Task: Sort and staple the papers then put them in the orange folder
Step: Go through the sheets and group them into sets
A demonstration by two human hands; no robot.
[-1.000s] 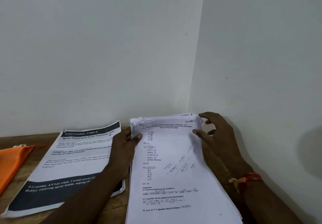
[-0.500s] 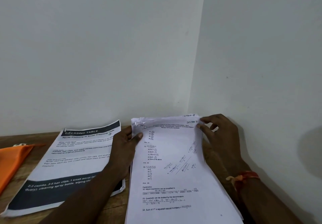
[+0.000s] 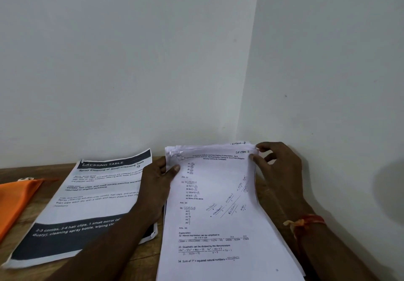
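Stack of printed maths papers (image 3: 218, 210) flat on the wooden surface (image 3: 32, 171), right of centre, with the far end close to the corner where two white walls meet. Long axis running near to far, the near end drifting slightly right and cut off by the bottom of the view. Text upright for the reader: heading at the far end, "SECTION 7" handwritten by the far right corner. Far edges of the sheets fanned unevenly, far left corner crumpled.

Left hand (image 3: 156, 184) gripping the stack's left edge close to the far corner, thumb pressed on the top sheet, fingers (image 3: 162, 162) curled at the edge.

Right hand (image 3: 279, 171) at the far right corner, pinching the top sheets between thumb and forefinger, remaining fingers loosely curled behind. Red-orange thread band (image 3: 306, 221) round the right wrist.

Just left of the stack, a printed sheet headed "DRESSING TABLE" (image 3: 94, 193), lying flat, angled from near left to far right, partly under the left forearm.

Orange folder (image 3: 13, 202) at the left edge of the view, well apart from the stack, only partly in frame.
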